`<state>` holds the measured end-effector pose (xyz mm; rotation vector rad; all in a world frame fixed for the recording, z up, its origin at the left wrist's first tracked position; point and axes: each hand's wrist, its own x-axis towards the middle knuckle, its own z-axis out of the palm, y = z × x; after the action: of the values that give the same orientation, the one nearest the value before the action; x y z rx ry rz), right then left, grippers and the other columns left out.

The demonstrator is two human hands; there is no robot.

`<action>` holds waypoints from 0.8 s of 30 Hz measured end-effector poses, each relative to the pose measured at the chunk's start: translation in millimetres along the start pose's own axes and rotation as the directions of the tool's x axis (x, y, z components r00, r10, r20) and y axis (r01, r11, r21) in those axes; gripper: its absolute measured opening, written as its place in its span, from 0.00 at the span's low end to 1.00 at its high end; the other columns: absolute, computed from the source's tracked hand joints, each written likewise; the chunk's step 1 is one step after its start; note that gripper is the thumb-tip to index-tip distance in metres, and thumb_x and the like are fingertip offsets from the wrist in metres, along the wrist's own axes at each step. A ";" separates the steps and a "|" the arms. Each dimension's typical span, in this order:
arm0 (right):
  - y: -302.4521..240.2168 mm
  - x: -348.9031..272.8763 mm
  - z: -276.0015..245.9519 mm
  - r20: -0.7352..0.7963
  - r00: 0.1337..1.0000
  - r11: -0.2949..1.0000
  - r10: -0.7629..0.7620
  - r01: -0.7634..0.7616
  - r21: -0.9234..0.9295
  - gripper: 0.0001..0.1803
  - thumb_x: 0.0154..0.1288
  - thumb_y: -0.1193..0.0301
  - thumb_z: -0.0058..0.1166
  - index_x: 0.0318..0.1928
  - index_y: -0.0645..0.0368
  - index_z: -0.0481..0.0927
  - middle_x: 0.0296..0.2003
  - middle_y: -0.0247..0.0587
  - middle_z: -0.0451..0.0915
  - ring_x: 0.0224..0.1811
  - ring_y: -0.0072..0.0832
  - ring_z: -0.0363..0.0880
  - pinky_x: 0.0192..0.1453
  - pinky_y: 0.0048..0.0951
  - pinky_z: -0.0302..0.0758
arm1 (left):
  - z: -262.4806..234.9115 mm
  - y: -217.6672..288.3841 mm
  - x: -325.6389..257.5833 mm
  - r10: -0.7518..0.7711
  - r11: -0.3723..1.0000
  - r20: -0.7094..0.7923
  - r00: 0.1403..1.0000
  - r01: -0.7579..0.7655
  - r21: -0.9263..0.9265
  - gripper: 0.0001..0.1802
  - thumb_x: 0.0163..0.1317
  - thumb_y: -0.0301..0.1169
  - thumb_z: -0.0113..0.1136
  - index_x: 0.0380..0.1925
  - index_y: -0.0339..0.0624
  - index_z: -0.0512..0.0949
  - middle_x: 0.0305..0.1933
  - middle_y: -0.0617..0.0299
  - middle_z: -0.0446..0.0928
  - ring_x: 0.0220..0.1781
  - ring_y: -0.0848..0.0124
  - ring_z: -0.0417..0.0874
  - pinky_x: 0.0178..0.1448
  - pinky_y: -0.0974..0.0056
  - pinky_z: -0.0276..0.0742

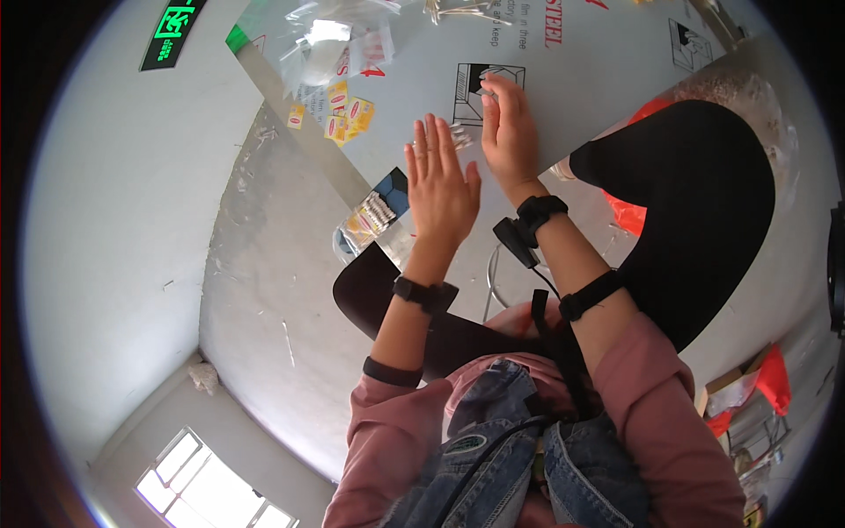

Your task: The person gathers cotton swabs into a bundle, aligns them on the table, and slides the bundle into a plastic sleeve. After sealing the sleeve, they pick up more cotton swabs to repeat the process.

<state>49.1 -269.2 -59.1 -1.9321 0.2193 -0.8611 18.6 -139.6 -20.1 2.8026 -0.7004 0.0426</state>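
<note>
My left hand (440, 194) is held at the table's near edge, palm down, fingers stretched out with the thumb apart. To its right, my right hand (510, 136) stands on edge over the table, its fingers gently bent and its thumb apart; I see nothing held in either hand. Between the two, a small group of cotton swabs (461, 137) lies on the table, partly covered by my left fingers. Left of my left wrist, a row of cotton swabs (378, 211) rests with a yellow label in a clear bag (349, 239) near the table corner.
The table (414, 88) has a printed grey film top. Several small yellow cards (358, 114) lie at its left, below a pile of clear plastic bags (330, 48). More loose swabs (464, 9) lie at the far edge. A red bag (627, 213) shows beside my right leg.
</note>
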 end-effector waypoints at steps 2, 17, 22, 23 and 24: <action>-5.3 -0.2 3.6 0.006 0.999 0.998 0.047 -0.047 0.044 0.09 0.73 0.76 0.52 0.52 0.61 0.74 0.53 0.48 0.80 0.53 0.49 0.81 0.55 0.41 0.80 | 15.8 1.0 0.6 -0.018 0.999 -0.016 1.000 0.019 0.041 0.41 0.72 0.41 0.48 0.76 0.28 0.49 0.81 0.40 0.50 0.84 0.47 0.46 0.83 0.43 0.43; -3.0 -0.3 0.5 0.055 0.996 0.997 0.066 -0.068 0.037 0.11 0.74 0.74 0.51 0.53 0.62 0.74 0.52 0.48 0.81 0.53 0.48 0.80 0.56 0.41 0.79 | 35.4 13.9 -13.2 -0.127 0.987 -0.019 0.992 0.129 0.096 0.47 0.72 0.53 0.44 0.74 0.22 0.48 0.80 0.32 0.46 0.83 0.41 0.44 0.82 0.41 0.41; -5.4 0.5 5.8 0.067 0.997 0.995 0.030 -0.036 0.089 0.12 0.74 0.75 0.51 0.55 0.63 0.73 0.53 0.49 0.79 0.55 0.48 0.79 0.58 0.41 0.77 | 28.0 2.1 29.8 -0.215 0.965 -0.152 0.965 0.234 0.119 0.43 0.73 0.47 0.45 0.74 0.22 0.50 0.79 0.34 0.50 0.83 0.46 0.47 0.83 0.44 0.41; -4.7 -0.7 7.4 0.053 0.999 0.996 0.005 -0.010 0.086 0.13 0.75 0.75 0.50 0.56 0.63 0.73 0.53 0.50 0.79 0.55 0.48 0.78 0.58 0.41 0.77 | 26.2 0.6 27.5 -0.230 0.961 -0.164 0.959 0.250 0.116 0.43 0.73 0.47 0.45 0.74 0.22 0.50 0.79 0.34 0.50 0.83 0.46 0.47 0.83 0.44 0.41; -2.9 -4.0 5.9 0.056 0.998 0.995 0.029 -0.034 0.095 0.13 0.75 0.76 0.50 0.56 0.64 0.72 0.53 0.50 0.78 0.55 0.48 0.78 0.58 0.41 0.77 | 24.4 3.9 24.7 -0.273 0.960 -0.120 0.954 0.279 0.033 0.43 0.73 0.47 0.46 0.74 0.23 0.50 0.79 0.36 0.53 0.83 0.47 0.50 0.83 0.45 0.40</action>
<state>49.4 -261.6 -60.3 -1.8557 0.1722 -0.7835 37.8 -160.3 -40.6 2.8893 -0.2806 0.1699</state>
